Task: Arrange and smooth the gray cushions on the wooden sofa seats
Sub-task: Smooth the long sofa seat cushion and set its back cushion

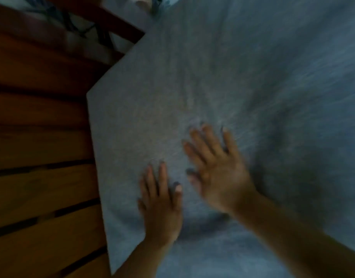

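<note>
I see the gray cushion (222, 81) filling most of the blurred view, lying on the wooden sofa seat slats (38, 147), its left edge straight with bare slats beside it. My right hand (216, 169) and left hand (160, 201) lie flat on it, fingers spread, gripping nothing. No writing shows.

This looks like a home — a sitting area, judging by the furniture. Left of the hands (192, 181) run the wide brown slats of a wooden sofa seat (42, 157), with dark gaps between the boards. Under the hands and spreading off to their right lies a soft gray cushion (212, 77) in woven cloth. Beyond the hands, up and to the left, a dark wooden rail (112, 21) crosses — what lies past it is too blurred to tell.
</note>
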The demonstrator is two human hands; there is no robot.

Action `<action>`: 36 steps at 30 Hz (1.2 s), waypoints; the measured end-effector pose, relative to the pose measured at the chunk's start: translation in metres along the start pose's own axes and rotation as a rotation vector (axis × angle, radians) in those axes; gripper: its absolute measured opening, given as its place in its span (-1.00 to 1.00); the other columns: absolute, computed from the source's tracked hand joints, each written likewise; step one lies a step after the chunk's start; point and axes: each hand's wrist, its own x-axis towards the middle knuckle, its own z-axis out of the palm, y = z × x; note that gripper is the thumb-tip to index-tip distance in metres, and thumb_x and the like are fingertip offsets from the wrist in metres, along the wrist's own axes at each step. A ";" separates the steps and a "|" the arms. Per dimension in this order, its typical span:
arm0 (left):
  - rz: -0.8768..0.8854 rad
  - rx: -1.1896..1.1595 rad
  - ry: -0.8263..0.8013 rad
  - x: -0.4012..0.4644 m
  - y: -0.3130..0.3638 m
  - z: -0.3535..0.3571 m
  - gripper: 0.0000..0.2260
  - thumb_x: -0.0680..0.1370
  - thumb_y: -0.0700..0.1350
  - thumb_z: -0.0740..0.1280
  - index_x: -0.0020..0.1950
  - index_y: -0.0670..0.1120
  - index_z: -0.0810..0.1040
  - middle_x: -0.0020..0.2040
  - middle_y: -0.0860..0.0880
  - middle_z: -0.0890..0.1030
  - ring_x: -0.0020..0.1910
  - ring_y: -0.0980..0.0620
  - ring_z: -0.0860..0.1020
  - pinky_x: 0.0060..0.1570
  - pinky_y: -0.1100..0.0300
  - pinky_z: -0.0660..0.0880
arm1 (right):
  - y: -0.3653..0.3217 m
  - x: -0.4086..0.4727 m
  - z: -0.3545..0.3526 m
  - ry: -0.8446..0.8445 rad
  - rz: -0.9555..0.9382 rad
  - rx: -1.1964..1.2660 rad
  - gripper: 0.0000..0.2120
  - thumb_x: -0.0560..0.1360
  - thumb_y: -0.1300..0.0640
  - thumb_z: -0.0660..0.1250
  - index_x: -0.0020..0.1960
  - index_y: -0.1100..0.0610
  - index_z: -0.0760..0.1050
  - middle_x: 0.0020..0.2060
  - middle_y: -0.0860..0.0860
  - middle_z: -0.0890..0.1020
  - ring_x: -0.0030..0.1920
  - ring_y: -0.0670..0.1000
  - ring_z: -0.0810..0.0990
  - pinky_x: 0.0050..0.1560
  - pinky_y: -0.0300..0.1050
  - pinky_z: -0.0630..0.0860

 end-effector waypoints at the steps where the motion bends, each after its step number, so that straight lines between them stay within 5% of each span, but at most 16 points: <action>1: -0.023 -0.061 -0.026 -0.003 0.021 -0.007 -0.34 0.40 0.39 -0.26 0.47 0.23 -0.23 0.58 0.02 -0.10 0.53 0.03 -0.07 0.44 -0.01 0.02 | 0.008 -0.006 -0.001 -0.064 0.004 0.028 -0.44 0.45 -0.05 0.02 0.34 0.14 0.49 0.39 0.15 0.42 0.45 0.19 0.27 0.44 0.23 0.00; 3: 0.027 -0.196 0.136 -0.001 0.056 -0.027 -0.35 0.45 0.41 -0.17 0.49 0.19 -0.04 0.56 -0.10 0.08 0.53 -0.06 0.07 0.44 -0.06 0.12 | 0.019 -0.006 -0.030 -0.057 0.068 0.141 -0.45 0.42 -0.02 0.00 0.22 0.16 0.57 0.30 0.17 0.51 0.38 0.17 0.39 0.42 0.18 0.04; 5: 0.088 -0.322 0.336 0.002 0.080 -0.039 -0.52 0.58 0.18 0.06 0.50 0.16 0.15 0.49 -0.14 0.29 0.45 -0.12 0.30 0.38 -0.14 0.28 | 0.035 0.002 -0.064 0.164 0.064 0.146 -0.51 0.45 -0.03 0.08 0.26 0.13 0.53 0.34 0.14 0.47 0.41 0.14 0.34 0.44 0.18 0.03; 6: 0.116 -0.333 0.343 0.004 0.096 -0.035 -0.56 0.60 0.10 0.10 0.48 0.10 0.17 0.45 -0.16 0.34 0.40 -0.16 0.36 0.32 -0.17 0.35 | 0.053 -0.002 -0.068 0.237 0.063 0.076 -0.50 0.46 -0.03 0.13 0.34 0.11 0.47 0.39 0.11 0.42 0.44 0.14 0.28 0.44 0.20 0.02; 8: 0.170 -0.156 0.181 -0.008 0.123 -0.013 -0.52 0.61 0.11 0.00 0.52 0.02 0.14 0.46 -0.22 0.31 0.38 -0.26 0.37 0.22 -0.26 0.40 | 0.093 -0.018 -0.058 0.117 0.036 -0.098 -0.48 0.48 -0.02 0.19 0.40 0.11 0.41 0.44 0.10 0.35 0.48 0.17 0.22 0.44 0.23 0.03; 11: 0.157 -0.057 0.083 -0.016 0.146 -0.010 -0.38 0.49 0.25 -0.07 0.52 0.06 0.02 0.52 -0.18 0.21 0.45 -0.22 0.24 0.27 -0.29 0.30 | 0.108 -0.017 -0.063 -0.006 0.105 0.044 -0.46 0.41 0.00 0.04 0.23 0.18 0.56 0.32 0.15 0.50 0.38 0.19 0.39 0.40 0.18 0.09; 14: 0.171 -0.196 0.298 -0.016 0.181 -0.026 -0.34 0.52 0.30 -0.01 0.54 -0.03 0.18 0.50 -0.14 0.27 0.45 -0.11 0.26 0.32 -0.26 0.25 | 0.110 -0.003 -0.131 0.317 0.159 0.132 -0.45 0.38 -0.01 0.03 0.20 0.18 0.57 0.30 0.19 0.50 0.38 0.20 0.39 0.41 0.18 0.06; 16: 0.321 -0.161 0.219 -0.025 0.217 -0.015 -0.41 0.58 0.24 -0.06 0.54 -0.01 0.17 0.53 -0.11 0.22 0.48 -0.11 0.22 0.37 -0.24 0.22 | 0.141 -0.027 -0.145 0.415 0.160 0.036 -0.50 0.45 0.00 0.14 0.33 0.13 0.48 0.39 0.12 0.42 0.44 0.16 0.29 0.44 0.22 0.05; 18: 0.404 -0.028 0.099 -0.041 0.237 0.007 -0.42 0.57 0.26 -0.12 0.56 0.09 0.03 0.57 -0.02 0.02 0.53 -0.11 0.07 0.37 -0.27 0.15 | 0.178 -0.061 -0.125 0.232 0.176 -0.163 -0.47 0.50 -0.06 0.23 0.43 0.07 0.37 0.45 0.08 0.34 0.49 0.16 0.21 0.45 0.24 0.02; 21: 0.307 -0.044 0.041 -0.056 0.248 0.011 -0.34 0.44 0.33 -0.16 0.53 0.19 -0.12 0.58 0.05 -0.10 0.53 -0.04 -0.03 0.39 -0.18 0.12 | 0.195 -0.090 -0.114 -0.005 0.261 -0.153 -0.43 0.46 -0.08 0.07 0.41 0.10 0.40 0.44 0.10 0.36 0.47 0.17 0.24 0.45 0.24 -0.01; 25: 0.382 -0.090 0.046 -0.102 0.259 0.005 -0.31 0.45 0.26 -0.09 0.56 0.04 0.09 0.56 -0.01 0.10 0.50 0.01 0.10 0.34 -0.05 0.24 | 0.182 -0.130 -0.142 0.114 0.327 -0.069 -0.42 0.39 0.01 0.00 0.27 0.16 0.53 0.32 0.17 0.48 0.38 0.19 0.38 0.43 0.19 0.09; 32: 0.347 0.088 0.147 -0.213 0.249 0.039 -0.39 0.51 0.19 0.03 0.46 -0.10 0.35 0.40 -0.13 0.42 0.34 -0.21 0.39 0.16 -0.33 0.32 | 0.177 -0.261 -0.144 0.097 0.259 -0.100 -0.49 0.40 0.03 0.07 0.23 0.16 0.56 0.32 0.18 0.48 0.37 0.20 0.40 0.44 0.19 0.03; 36: 0.407 -0.001 0.286 -0.248 0.272 0.050 -0.43 0.52 0.15 0.04 0.49 -0.03 0.24 0.46 -0.08 0.34 0.40 -0.11 0.25 0.22 -0.34 0.22 | 0.177 -0.277 -0.167 0.195 0.209 -0.106 -0.41 0.31 -0.04 0.42 0.29 0.14 0.51 0.40 0.18 0.39 0.44 0.20 0.30 0.41 0.20 0.02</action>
